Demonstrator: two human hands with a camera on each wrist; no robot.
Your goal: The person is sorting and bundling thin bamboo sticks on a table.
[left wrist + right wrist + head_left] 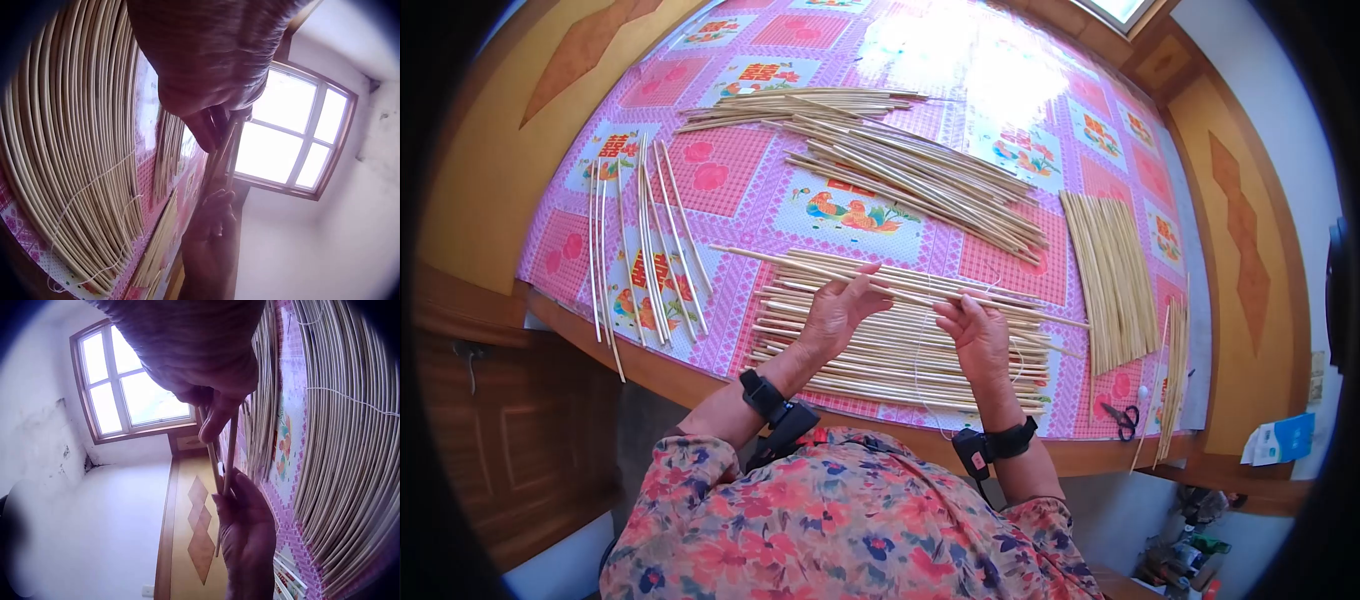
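Both hands hold thin straw-coloured sticks [775, 259] above a row of similar sticks [870, 365] laid side by side. The left hand [837, 318] pinches them between thumb and fingers, as the right wrist view also shows for that hand [249, 540]. To its right, the right hand [980, 340] pinches the sticks near a thin white string [917, 360], which hangs down over the row. In the right wrist view two sticks [230, 453] run between the hands, slightly apart. The left hand's fingertips are partly hidden in the left wrist view.
Loose sticks [920, 180] lie in piles beyond the row, with thinner ones [650, 250] at the left. A flat mat of sticks [1112, 280] lies at the right. Scissors [1122, 420] and a narrow bundle [1173, 380] are near the table's right front edge [1040, 450].
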